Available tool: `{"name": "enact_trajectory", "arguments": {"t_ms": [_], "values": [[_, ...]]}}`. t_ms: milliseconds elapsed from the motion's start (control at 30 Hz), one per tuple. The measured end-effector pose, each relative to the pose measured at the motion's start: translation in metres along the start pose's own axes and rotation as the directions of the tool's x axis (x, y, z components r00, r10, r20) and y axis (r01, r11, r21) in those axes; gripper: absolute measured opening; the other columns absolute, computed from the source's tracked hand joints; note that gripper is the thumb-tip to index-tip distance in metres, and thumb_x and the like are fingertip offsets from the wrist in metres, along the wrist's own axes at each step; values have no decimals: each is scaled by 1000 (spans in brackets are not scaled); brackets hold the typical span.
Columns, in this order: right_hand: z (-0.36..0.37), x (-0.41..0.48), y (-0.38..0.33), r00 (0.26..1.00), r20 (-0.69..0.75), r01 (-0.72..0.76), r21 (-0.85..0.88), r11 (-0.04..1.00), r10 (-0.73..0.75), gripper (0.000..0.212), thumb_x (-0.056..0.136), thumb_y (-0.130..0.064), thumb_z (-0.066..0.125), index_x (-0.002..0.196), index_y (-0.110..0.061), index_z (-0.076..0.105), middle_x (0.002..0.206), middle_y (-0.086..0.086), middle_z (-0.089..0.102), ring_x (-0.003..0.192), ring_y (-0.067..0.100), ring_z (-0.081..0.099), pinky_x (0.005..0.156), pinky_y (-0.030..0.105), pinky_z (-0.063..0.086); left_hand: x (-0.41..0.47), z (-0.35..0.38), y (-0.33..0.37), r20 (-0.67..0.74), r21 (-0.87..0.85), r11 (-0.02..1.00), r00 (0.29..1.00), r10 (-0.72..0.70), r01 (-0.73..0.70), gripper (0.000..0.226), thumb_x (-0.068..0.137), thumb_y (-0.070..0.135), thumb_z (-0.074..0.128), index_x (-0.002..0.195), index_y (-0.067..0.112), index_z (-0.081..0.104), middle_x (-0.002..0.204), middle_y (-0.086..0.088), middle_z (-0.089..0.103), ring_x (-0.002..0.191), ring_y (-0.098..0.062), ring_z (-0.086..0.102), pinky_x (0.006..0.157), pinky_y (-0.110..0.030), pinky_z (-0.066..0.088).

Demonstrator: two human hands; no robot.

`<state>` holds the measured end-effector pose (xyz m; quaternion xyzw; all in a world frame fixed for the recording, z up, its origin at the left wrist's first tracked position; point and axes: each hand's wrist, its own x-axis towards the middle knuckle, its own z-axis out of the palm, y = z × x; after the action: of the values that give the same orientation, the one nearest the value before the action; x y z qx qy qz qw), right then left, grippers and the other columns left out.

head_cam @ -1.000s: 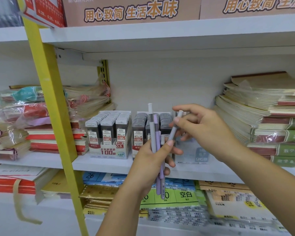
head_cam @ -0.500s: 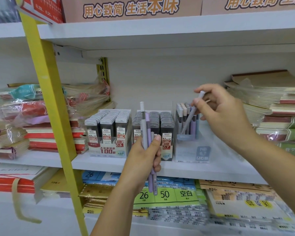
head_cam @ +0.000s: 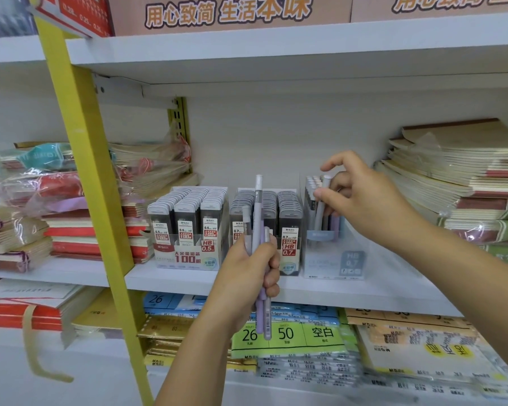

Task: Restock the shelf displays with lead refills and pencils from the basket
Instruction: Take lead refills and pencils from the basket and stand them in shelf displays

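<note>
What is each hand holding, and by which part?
Left hand grips a bunch of mechanical pencils around their middles. Right hand pinches one grey pencil near its top, tip inside the clear display box.

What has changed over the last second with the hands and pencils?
The right hand carried one pencil from the bundle rightward to the clear display box and now pinches it nearly upright, tip lowered among the pencils there. The left hand keeps gripping the bundle; lead refill boxes unchanged.
</note>
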<state>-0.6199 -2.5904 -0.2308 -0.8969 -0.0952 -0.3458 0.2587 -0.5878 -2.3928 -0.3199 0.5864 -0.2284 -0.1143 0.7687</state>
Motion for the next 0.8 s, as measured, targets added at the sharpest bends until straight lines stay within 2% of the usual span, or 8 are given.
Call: {"name": "enact_trajectory", "arguments": {"t_ms": [100,200,333,433,500,600,700,800], "values": [[5,1,1,999,-40,-6,6,1000,6,31,85,-36,69,93,-39,39,67,-9,68,61,5,66,65,39,58,0,-1,-2,9,-4,1000,1000,1,-1,17,100,17,55,84,13,49,68,-3,47,48,-11,37,43,-22,37],[13,-2,2,999,-46,3,-43,999,-5,31,84,-35,72,91,-33,41,65,-6,65,59,7,64,61,38,56,-1,-1,-3,24,-1,1000,1000,8,-8,17,99,22,58,87,12,52,72,-5,49,49,-11,39,45,-23,39],[18,-4,1,999,42,-4,-198,980,13,22,89,-34,66,95,-25,47,72,-7,61,66,10,60,58,29,50,-3,-2,-2,57,28,999,998,23,-25,18,100,26,59,94,11,51,72,0,57,51,-11,41,47,-22,40],[12,-3,-5,997,-69,21,-245,969,-39,5,95,-29,55,95,-25,54,85,-11,57,71,1,52,59,22,37,-4,-3,-1,79,48,998,996,34,-38,18,100,26,59,95,11,50,71,1,57,49,-10,41,46,-21,40],[10,-6,-14,992,-125,17,-130,991,-34,12,95,-29,52,101,-25,61,92,-11,57,76,1,52,66,22,38,-4,-2,0,102,61,997,994,42,-48,18,100,25,60,95,11,51,70,1,56,48,-9,40,45,-20,39],[12,-11,-30,998,12,-67,117,991,66,19,89,-39,60,106,-31,66,90,-13,59,75,-1,53,68,14,40,-5,1,0,142,79,995,989,44,-56,16,97,26,62,90,14,54,69,1,57,47,-10,41,45,-20,39],[15,-14,-37,986,95,-161,287,944,139,18,84,-35,71,100,-26,71,86,-5,63,67,-6,52,61,7,41,-6,6,0,171,118,991,985,37,-58,16,96,27,62,80,29,64,71,0,59,47,-9,42,45,-21,40],[12,-12,-37,964,111,-266,476,838,243,10,84,-23,72,93,-18,69,83,1,67,69,2,60,63,17,49,-8,9,0,172,147,988,985,24,-49,26,97,24,60,74,36,66,70,1,61,47,-8,42,45,-21,40]]}}
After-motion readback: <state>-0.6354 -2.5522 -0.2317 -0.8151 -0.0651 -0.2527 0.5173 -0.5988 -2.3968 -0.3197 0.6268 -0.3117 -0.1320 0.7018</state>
